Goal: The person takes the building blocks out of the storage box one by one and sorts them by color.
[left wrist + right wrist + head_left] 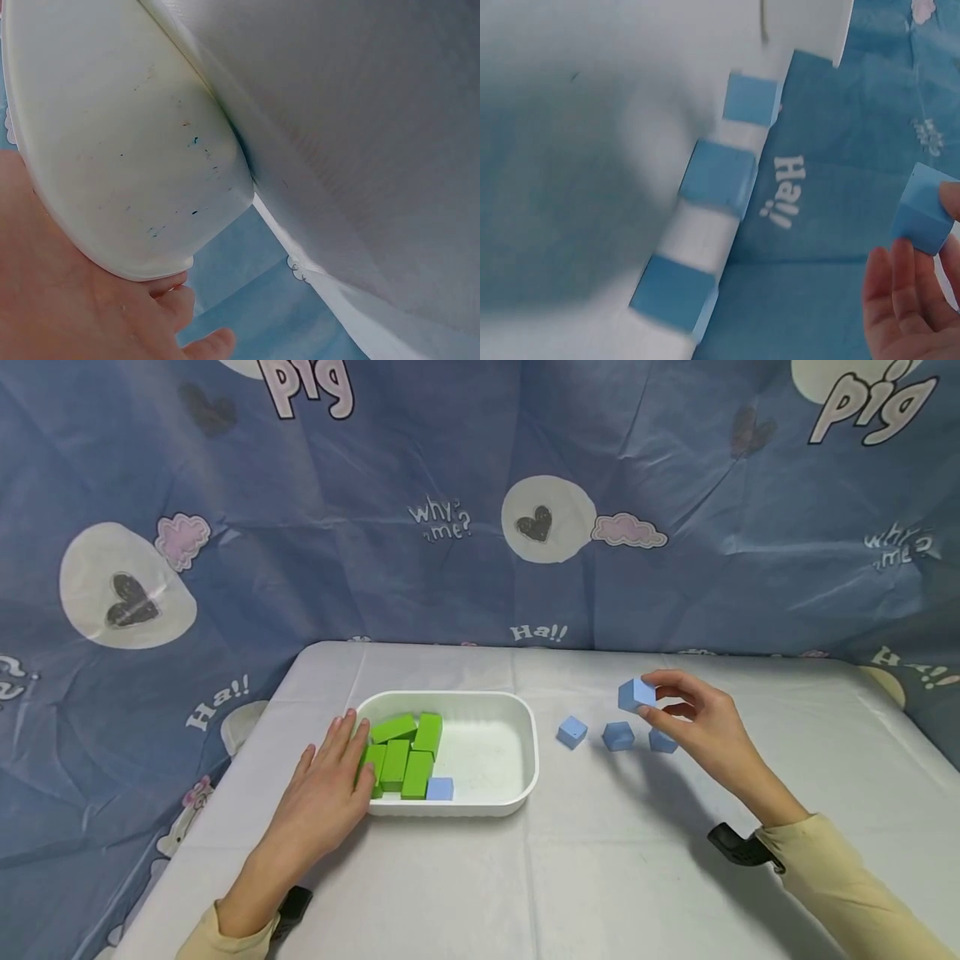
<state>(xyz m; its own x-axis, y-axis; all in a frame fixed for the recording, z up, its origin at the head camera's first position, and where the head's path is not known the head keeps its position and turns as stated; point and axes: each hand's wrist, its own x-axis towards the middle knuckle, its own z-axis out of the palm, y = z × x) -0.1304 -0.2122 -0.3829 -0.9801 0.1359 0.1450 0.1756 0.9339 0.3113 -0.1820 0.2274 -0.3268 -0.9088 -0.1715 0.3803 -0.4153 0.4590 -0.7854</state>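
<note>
Right hand (708, 731) pinching a blue cube (636, 695), I hold it raised, likely to clear the three loose cubes (618, 736) on the tablecloth (442, 885); my left hand (322, 793) lies straight-fingered against the left end of the white tray (487, 747), probably steadying it, green blocks (417, 774) inside.

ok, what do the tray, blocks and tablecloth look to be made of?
Tray: probably plastic, smooth white; thin wall and rounded corners look moulded.
Green blocks: painted wood or plastic, can't tell; even colour, crisp edges, no grain visible.
Blue blocks: same uncertainty, fairly matte; flat, evenly coloured faces.
Tablecloth: fabric or thin sheeting, mostly matte; creases show it's flexible.
</note>
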